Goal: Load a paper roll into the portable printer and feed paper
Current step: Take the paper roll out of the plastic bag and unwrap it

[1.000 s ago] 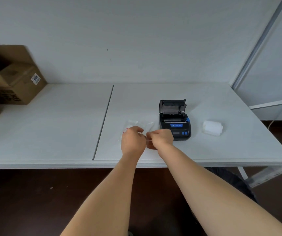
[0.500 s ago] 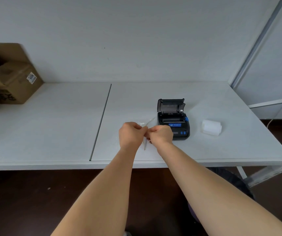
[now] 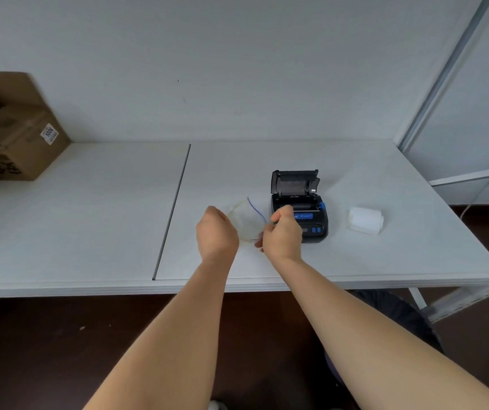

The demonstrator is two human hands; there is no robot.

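Observation:
A small black portable printer [image 3: 300, 213] with blue buttons stands on the white table [image 3: 89, 217], its lid tilted up and open toward the wall. A white paper roll [image 3: 365, 220] lies on the table to the printer's right, apart from it. My left hand [image 3: 216, 232] and my right hand [image 3: 281, 232] are both closed on a clear plastic bag [image 3: 247, 221] with a blue line along its edge, held stretched between them just left of the printer. What the bag contains cannot be made out.
Brown cardboard boxes [image 3: 9, 128] stand at the table's far left against the wall. A seam [image 3: 172, 211] splits the tabletop into two panels. A metal frame post [image 3: 444, 69] rises at the right, with a cable [image 3: 473, 199] below it.
My hands have moved apart and lifted slightly, spreading the clear bag between them; a moment ago they were pinched close together over it.

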